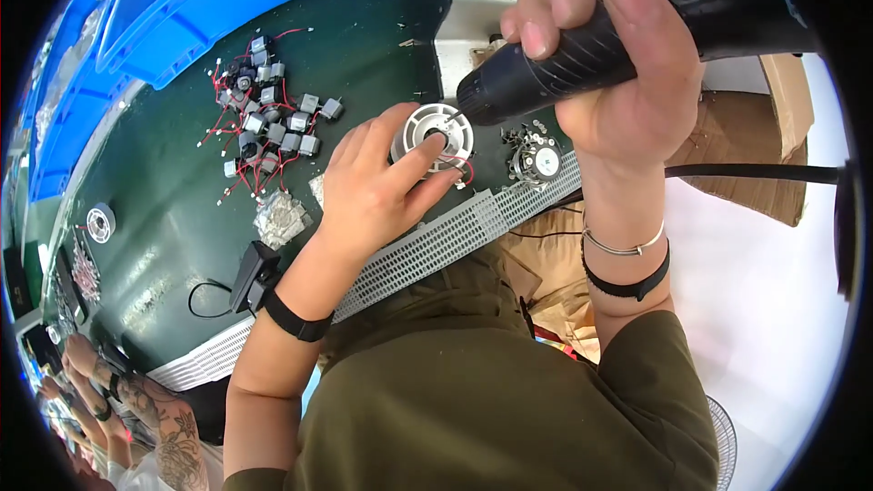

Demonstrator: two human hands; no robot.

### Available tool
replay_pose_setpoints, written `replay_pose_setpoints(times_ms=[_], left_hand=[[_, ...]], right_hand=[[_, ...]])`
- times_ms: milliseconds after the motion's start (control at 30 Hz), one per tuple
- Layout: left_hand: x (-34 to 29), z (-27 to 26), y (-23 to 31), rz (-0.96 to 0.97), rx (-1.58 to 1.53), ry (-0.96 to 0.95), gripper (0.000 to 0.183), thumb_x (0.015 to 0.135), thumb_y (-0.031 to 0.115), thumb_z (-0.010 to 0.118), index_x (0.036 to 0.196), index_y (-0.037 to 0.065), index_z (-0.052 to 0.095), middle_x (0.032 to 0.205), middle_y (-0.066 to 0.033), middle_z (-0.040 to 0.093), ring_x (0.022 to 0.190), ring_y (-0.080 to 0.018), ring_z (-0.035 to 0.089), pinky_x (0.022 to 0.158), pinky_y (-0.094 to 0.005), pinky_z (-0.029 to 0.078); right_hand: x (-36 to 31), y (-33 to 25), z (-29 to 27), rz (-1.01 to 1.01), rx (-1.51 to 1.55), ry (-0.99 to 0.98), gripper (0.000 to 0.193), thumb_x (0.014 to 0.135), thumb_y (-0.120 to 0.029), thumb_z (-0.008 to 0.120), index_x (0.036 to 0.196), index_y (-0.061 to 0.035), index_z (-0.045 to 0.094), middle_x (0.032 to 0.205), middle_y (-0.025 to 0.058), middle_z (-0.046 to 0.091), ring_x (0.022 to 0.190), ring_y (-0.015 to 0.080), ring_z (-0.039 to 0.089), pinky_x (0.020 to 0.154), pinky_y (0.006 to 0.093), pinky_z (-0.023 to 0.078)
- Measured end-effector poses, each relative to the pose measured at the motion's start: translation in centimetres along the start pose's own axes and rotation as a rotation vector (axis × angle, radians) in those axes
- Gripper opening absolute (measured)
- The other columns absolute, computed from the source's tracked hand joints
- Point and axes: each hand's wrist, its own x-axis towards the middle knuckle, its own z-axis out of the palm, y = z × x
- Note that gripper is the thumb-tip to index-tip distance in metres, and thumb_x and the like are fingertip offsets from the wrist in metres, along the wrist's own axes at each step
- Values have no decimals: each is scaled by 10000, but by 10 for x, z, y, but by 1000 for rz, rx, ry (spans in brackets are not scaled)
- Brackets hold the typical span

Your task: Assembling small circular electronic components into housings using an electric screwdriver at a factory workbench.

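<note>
Assembly workshop, by the look. Green bench (182,250), heaped wired motors (275,133), blue bins (227,11), power screwdriver (568,64). Co-worker's arm (175,427) alongside.

A dark green desk (364,45) stretches across a brightly lit workspace, pale glare pooling on its left side and a white perforated strip (436,241) running along its near edge. Blue plastic bins (218,14) line the far left. At right, an open cardboard box (741,141) stands against a glaring white surface (755,282), floor or wall unclear, with a round wire grille (725,432) near right.
</note>
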Motion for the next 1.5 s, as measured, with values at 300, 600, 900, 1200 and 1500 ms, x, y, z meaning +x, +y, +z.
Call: replay_pose_setpoints(times_ms=[300,600,900,1200,1500], left_hand=[[0,0,0,-24,-21,-16,311,654,253,773,892,105,639,1078,-112,574,765,-250,586,648,-341,481],[0,1,2,-34,-54,-10,318,652,247,774,896,97,636,1066,-114,573,746,-251,582,637,-342,480],[0,4,-1,-24,-83,13,321,648,234,776,897,90,634,1073,-124,571,733,-253,575,622,-337,473],[0,1,4,-9,-10,-7,365,628,244,766,933,96,631,1111,-131,553,894,-294,562,852,-466,431],[-2,-78,-24,-249,166,269,548,602,203,810,1055,43,546,1017,-152,581,917,-314,574,804,-402,464]], right_hand=[[-4,3,8,111,-46,104,539,820,-128,646,1217,58,331,659,101,537,535,195,544,543,295,467],[-1,10,5,133,-106,91,452,794,-19,625,1148,69,359,661,93,539,539,175,554,524,275,466],[-4,19,4,61,-246,12,406,731,137,552,1093,74,380,761,97,542,578,115,536,543,229,449],[-8,19,1,-179,-274,-170,307,816,0,537,1070,98,393,683,116,543,569,175,542,606,299,470],[30,-3,-5,-87,-368,-11,494,843,-164,635,1209,66,398,778,112,584,683,178,589,647,280,484]])
